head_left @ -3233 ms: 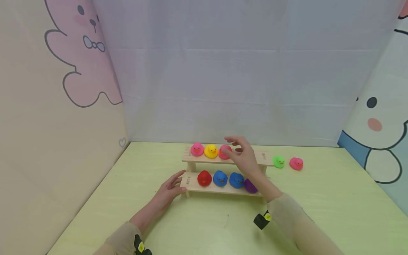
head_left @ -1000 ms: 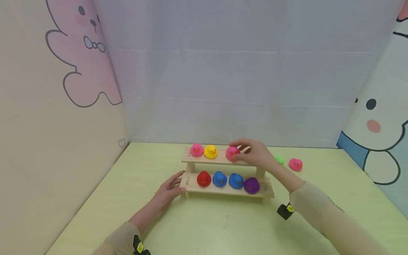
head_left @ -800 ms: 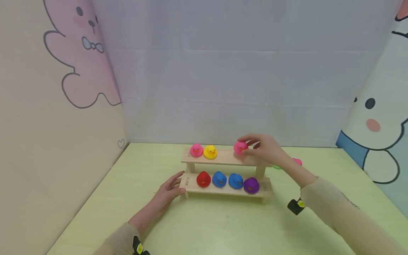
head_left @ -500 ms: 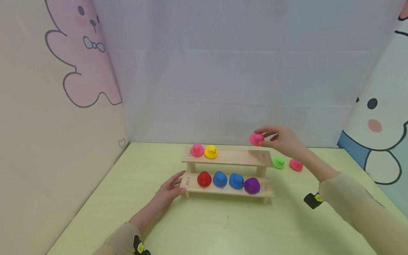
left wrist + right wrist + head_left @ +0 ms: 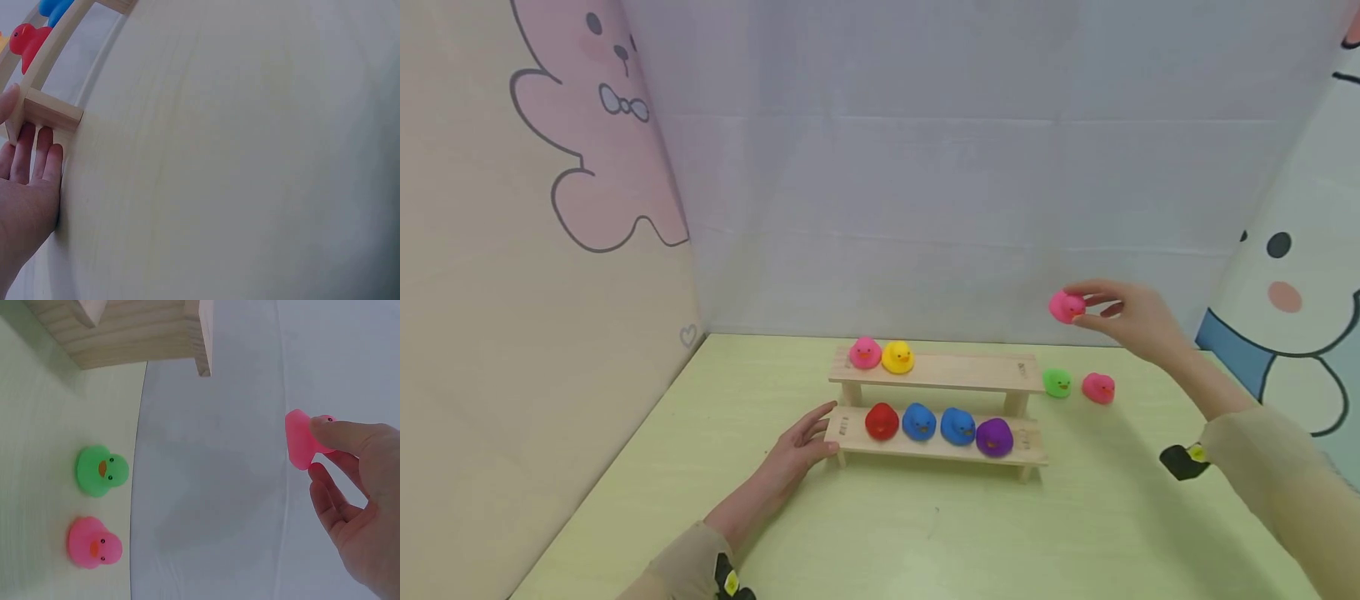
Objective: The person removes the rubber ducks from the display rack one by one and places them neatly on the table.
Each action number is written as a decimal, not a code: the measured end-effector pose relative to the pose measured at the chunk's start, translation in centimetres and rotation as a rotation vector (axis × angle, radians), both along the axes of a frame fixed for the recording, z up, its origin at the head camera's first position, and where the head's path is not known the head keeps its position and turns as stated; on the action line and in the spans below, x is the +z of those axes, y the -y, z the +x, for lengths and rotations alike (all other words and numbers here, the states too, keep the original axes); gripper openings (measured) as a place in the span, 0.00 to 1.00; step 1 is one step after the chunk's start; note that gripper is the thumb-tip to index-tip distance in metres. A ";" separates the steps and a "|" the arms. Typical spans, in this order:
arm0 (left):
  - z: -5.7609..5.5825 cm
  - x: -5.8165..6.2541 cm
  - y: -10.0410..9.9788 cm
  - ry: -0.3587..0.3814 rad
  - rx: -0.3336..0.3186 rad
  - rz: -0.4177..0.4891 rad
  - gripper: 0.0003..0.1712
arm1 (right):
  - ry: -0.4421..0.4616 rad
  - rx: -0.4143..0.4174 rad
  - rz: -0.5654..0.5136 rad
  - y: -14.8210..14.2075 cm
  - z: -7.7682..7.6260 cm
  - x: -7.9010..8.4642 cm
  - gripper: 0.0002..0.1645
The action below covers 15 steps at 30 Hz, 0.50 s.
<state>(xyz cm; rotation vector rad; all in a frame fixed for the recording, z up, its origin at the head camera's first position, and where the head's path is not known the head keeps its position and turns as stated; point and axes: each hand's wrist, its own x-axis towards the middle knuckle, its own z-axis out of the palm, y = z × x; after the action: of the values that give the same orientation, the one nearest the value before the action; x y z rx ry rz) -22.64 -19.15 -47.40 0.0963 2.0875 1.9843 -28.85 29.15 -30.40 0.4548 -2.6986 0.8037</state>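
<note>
In the head view, my right hand (image 5: 1138,323) is raised at the right, pinching a pink rubber duck (image 5: 1066,307) between thumb and fingers. The right wrist view shows that duck (image 5: 300,440) well off the table. At the centre stands a two-step wooden stand (image 5: 973,372). A pink duck (image 5: 865,353) and a yellow duck (image 5: 898,357) sit on its upper step. Along the lower step are a red duck (image 5: 882,422), two blue ducks (image 5: 919,422) and a purple duck (image 5: 995,437). My left hand (image 5: 790,454) grips the lower step's left end, thumb above and fingers beneath.
Right of the stand, a green duck (image 5: 1057,383) and another pink duck (image 5: 1098,388) rest on the pale table (image 5: 880,533). A grey-white curtain (image 5: 880,183) hangs behind the table's back edge. Printed panels (image 5: 617,292) flank both sides.
My right hand has taken the third duck, a pink one, from the upper step, lifted it and carried it right, above the green duck. My left hand has stayed at the stand.
</note>
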 end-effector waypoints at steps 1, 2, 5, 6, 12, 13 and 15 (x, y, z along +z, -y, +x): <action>0.0 0.0 0.0 0.000 0.001 0.000 0.39 | -0.004 -0.008 0.004 -0.5 -0.1 -0.1 0.28; 0.0 0.0 0.0 0.002 0.002 0.001 0.39 | -0.007 -0.016 0.005 -0.9 -0.1 -0.3 0.28; 0.0 -0.1 0.0 0.004 0.004 -0.005 0.39 | -0.026 -0.038 0.006 -2.2 -0.2 -0.7 0.28; 0.0 -0.1 0.0 0.004 0.003 -0.006 0.39 | -0.032 -0.046 0.008 -2.6 -0.2 -0.8 0.27; 0.1 -0.1 0.0 0.004 0.003 -0.007 0.40 | -0.025 -0.108 0.026 -5.0 -0.6 -1.8 0.28; 0.0 -0.1 0.0 0.004 0.005 -0.006 0.40 | -0.022 -0.116 0.028 -5.4 -0.6 -1.9 0.28; 0.0 -0.1 0.0 0.003 0.009 -0.009 0.40 | -0.013 -0.129 0.033 -6.0 -0.8 -2.3 0.28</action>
<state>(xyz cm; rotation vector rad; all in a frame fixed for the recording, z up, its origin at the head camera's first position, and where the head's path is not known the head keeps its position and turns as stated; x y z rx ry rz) -22.61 -19.15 -47.47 0.0830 2.0987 1.9786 -29.66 35.13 -32.68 0.2890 -2.7007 0.7198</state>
